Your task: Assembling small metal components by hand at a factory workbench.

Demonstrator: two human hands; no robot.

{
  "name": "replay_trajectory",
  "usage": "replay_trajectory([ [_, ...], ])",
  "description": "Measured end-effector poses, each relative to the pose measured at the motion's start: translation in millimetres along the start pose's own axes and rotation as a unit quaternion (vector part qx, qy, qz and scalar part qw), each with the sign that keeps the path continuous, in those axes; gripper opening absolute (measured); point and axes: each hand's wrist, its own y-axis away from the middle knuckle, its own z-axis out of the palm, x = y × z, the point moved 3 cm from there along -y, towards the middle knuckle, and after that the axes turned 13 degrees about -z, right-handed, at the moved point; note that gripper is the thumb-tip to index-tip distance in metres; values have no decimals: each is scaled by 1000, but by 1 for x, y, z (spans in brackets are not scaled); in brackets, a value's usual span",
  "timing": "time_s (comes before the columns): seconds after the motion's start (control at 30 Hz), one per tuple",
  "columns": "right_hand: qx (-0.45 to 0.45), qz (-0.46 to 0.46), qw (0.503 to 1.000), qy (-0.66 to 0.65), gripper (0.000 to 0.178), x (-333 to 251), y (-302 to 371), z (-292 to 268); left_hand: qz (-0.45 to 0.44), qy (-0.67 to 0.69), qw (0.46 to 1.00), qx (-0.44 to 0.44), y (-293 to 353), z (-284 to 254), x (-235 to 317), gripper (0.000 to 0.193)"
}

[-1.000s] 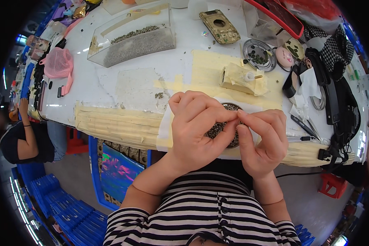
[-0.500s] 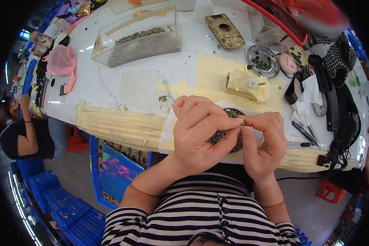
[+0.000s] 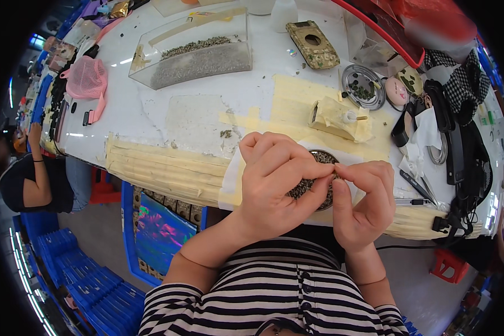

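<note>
My left hand point(image 3: 280, 187) and my right hand point(image 3: 369, 199) meet above a round dish point(image 3: 325, 150) near the table's front edge. Many small grey-brown pieces point(image 3: 320, 158) lie in the dish, partly covered by my fingers. Thumb and forefinger of each hand are pinched, with the fingertips almost touching. Whatever is between them is too small to make out. White paper point(image 3: 232, 182) lies beneath the hands. Just beyond them sits a block wrapped in yellowish tape point(image 3: 333, 119) with a peg on its side.
A clear bin point(image 3: 201, 70) of small grey pieces stands at the back left. A camouflage model tank hull point(image 3: 313, 45) and a round dish of dark green parts point(image 3: 363, 87) lie beyond. Tweezers point(image 3: 429, 190), a cutter knife point(image 3: 411, 202) and black straps point(image 3: 451, 134) are at the right.
Both hands keep their pinch over the dish; the right fingers have tilted slightly. The whole view has shifted a little, moving the table things slightly to the right.
</note>
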Motion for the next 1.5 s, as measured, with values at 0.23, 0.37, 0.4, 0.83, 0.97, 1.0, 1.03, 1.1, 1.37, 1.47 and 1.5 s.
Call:
replay_trajectory([
  [0.23, -41, 40, 998, -13, 18, 4, 1, 2, 16, 1, 1000, 0, -1, -4, 1, 25],
  [0.37, -16, 31, 999, -6, 18, 2, 2, 2, 19, -5, 1000, -3, -1, -4, 1, 25],
  [0.4, -6, 26, 1000, 0, 19, 1, 2, 2, 17, -6, 1000, -3, -1, -4, 1, 25],
  [0.83, -30, 28, 999, 2, 22, 4, 0, 2, 2, 12, 1000, -13, -1, -5, -1, 22],
  [0.97, -19, 35, 999, -2, 23, 3, 2, 2, 6, 6, 1000, -10, -1, -5, -1, 21],
  [1.0, -14, 35, 999, 2, 24, 3, 2, 1, 6, 2, 1000, -11, -1, -4, -1, 21],
  [1.03, -10, 29, 1000, 3, 24, 3, 3, 1, 6, -1, 1000, -12, -1, -3, 0, 21],
  [1.1, -2, 18, 1000, 4, 25, 2, 3, -1, 4, -6, 1000, -10, -1, -3, 1, 21],
  [1.37, -13, 14, 1000, 1, 24, 2, 2, -1, 13, -27, 999, 17, 0, -2, 2, 22],
  [1.47, -14, 18, 1000, -15, 24, 3, 2, -1, 27, -55, 996, 57, 4, 0, 0, 26],
  [1.5, -14, 19, 999, -21, 25, 3, 2, -1, 36, -62, 996, 55, 4, -1, 2, 26],
])
